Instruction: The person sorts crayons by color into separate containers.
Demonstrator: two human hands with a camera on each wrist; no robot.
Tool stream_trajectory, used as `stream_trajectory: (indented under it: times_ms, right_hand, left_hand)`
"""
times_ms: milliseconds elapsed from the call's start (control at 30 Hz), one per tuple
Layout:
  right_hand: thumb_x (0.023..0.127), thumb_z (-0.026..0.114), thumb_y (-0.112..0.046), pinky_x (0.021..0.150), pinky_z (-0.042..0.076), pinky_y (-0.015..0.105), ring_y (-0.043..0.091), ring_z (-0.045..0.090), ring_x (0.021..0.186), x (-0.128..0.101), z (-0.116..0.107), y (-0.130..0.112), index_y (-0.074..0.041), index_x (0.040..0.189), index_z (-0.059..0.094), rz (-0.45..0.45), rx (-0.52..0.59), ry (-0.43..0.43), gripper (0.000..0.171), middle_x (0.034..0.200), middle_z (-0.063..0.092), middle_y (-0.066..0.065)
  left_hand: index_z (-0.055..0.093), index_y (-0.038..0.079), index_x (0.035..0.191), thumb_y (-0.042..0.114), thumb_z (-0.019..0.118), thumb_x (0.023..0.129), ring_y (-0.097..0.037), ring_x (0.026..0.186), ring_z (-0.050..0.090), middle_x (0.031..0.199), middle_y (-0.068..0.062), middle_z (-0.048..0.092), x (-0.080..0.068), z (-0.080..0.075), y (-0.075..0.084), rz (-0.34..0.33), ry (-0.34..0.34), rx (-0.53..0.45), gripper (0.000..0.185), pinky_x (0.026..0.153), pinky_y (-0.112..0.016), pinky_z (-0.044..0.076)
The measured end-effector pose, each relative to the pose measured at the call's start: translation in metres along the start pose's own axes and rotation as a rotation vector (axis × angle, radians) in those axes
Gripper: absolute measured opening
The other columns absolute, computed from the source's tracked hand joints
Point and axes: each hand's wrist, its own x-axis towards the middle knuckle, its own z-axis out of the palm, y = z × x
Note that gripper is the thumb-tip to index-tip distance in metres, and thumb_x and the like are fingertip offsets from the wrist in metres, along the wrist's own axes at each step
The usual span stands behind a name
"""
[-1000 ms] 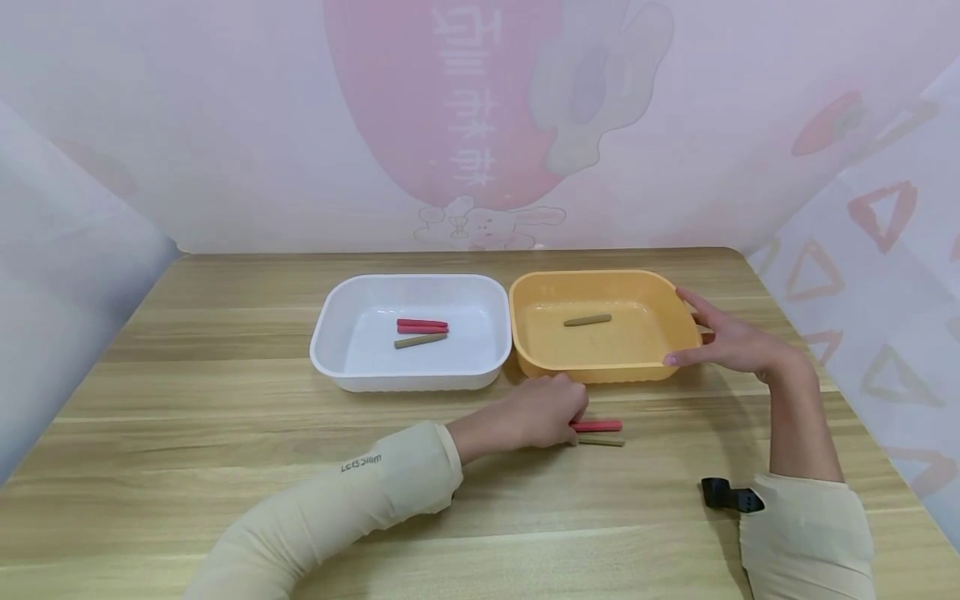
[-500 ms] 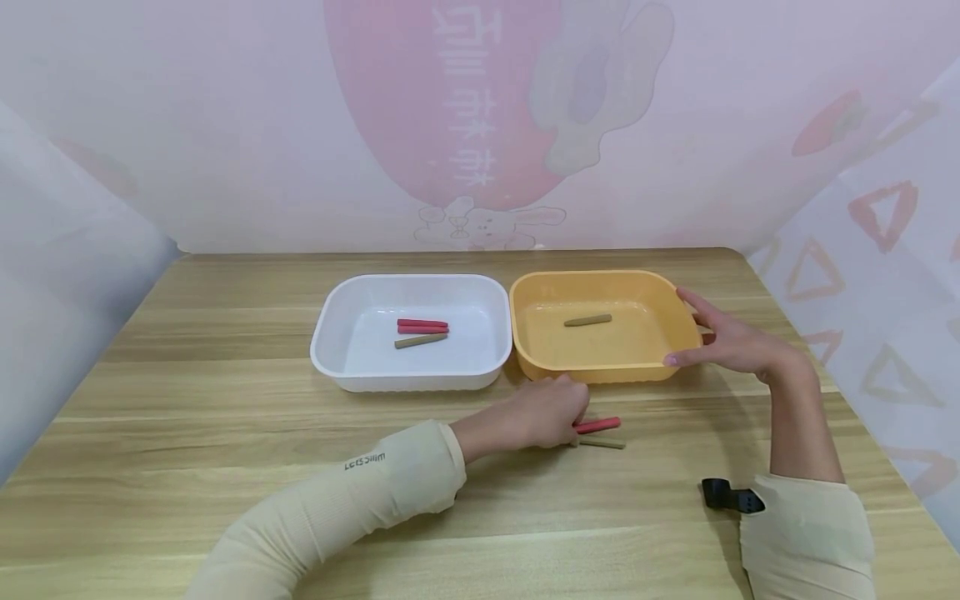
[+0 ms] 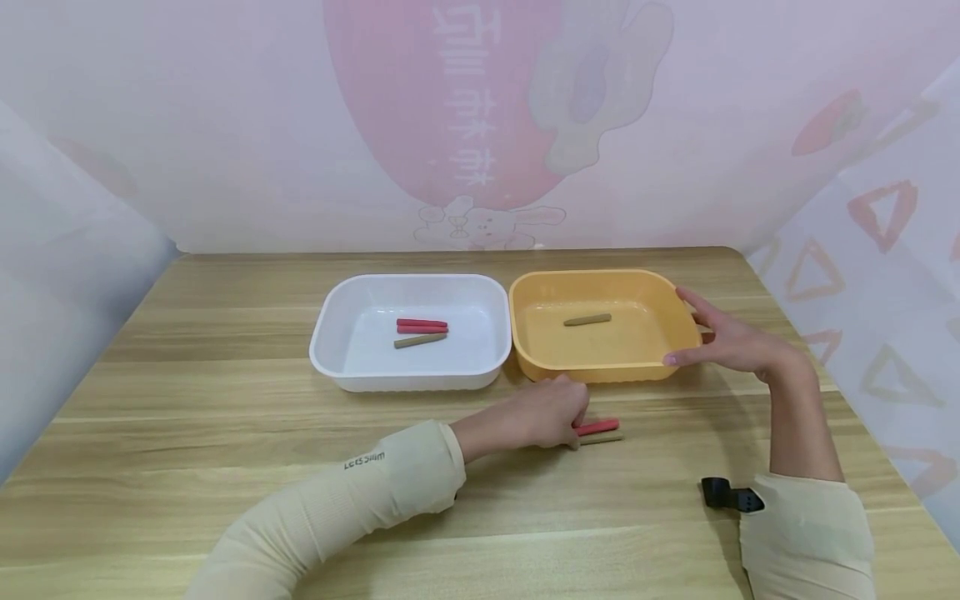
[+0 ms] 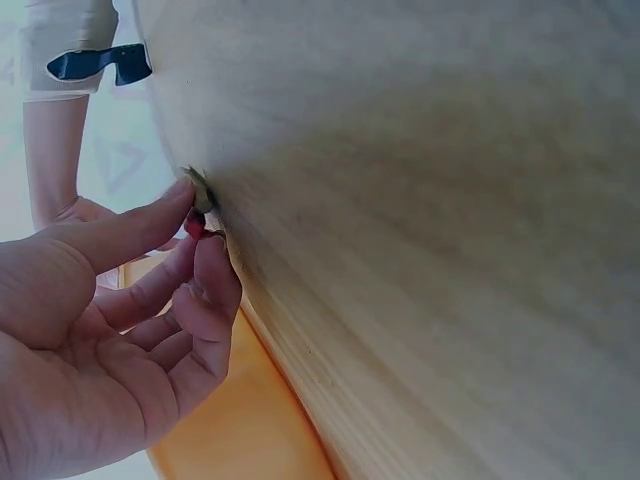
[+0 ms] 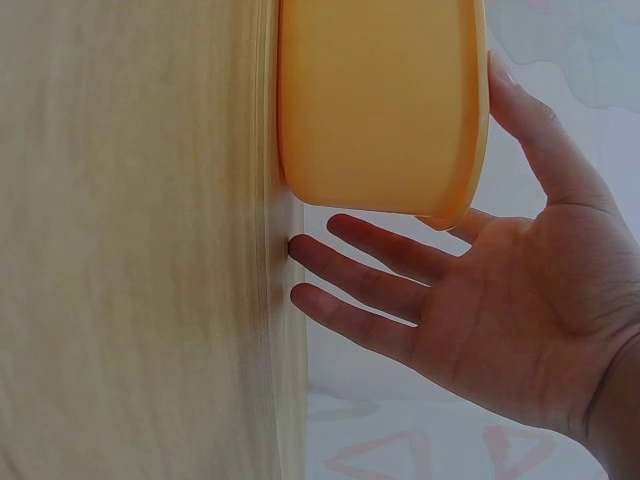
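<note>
Pinching 2 stks (image 3: 597, 427): L grip (image 3: 543, 411) | R grip (image 3: 731, 340) spread @orng tub (image 3: 615, 372): 1 stk (image 3: 587, 320) | wht tub (image 3: 420, 381): 3 stks (image 3: 422, 329)

We take the wood-grain table (image 3: 165, 467) as reference. Behind the table we observe a pale back wall (image 3: 225, 133) bearing a pink shape (image 3: 408, 108), white characters (image 3: 471, 100) and a small rabbit drawing (image 3: 487, 223). Right of the table we note a side panel (image 3: 900, 300) printed with triangle outlines (image 3: 905, 204); left, a whitish panel (image 3: 60, 250).

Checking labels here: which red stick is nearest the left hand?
The red stick in front of the orange tray, held in the left hand with a brown stick; the other two red sticks lie inside the white tray.
</note>
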Motion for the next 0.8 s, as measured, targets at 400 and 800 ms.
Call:
stream_trajectory:
  times_ms: [400,800]
  right_hand:
    - [0.091,0.079,-0.026,0.109,0.033,0.071,0.061,0.034,0.141,0.001,-0.001,-0.002,-0.015,0.167,-0.007,-0.002,0.004,-0.004,0.116,0.163,0.017,0.037]
    - [0.091,0.079,-0.027,0.108,0.036,0.07,0.06,0.036,0.14,-0.001,0.0,0.002,-0.016,0.167,-0.007,-0.01,0.001,-0.006,0.115,0.163,0.018,0.035]
  left_hand:
    - [0.064,0.012,0.072,0.01,0.084,0.088,-0.009,0.065,0.052,0.069,0.005,0.056,0.0,-0.005,-0.005,-0.002,0.03,-0.11,0.025,0.058,-0.02,0.042]
    - [0.075,0.006,0.083,0.006,0.074,0.095,-0.005,0.055,0.047,0.068,0.004,0.06,-0.013,-0.016,-0.011,0.081,0.128,-0.183,0.012,0.052,-0.017,0.037]
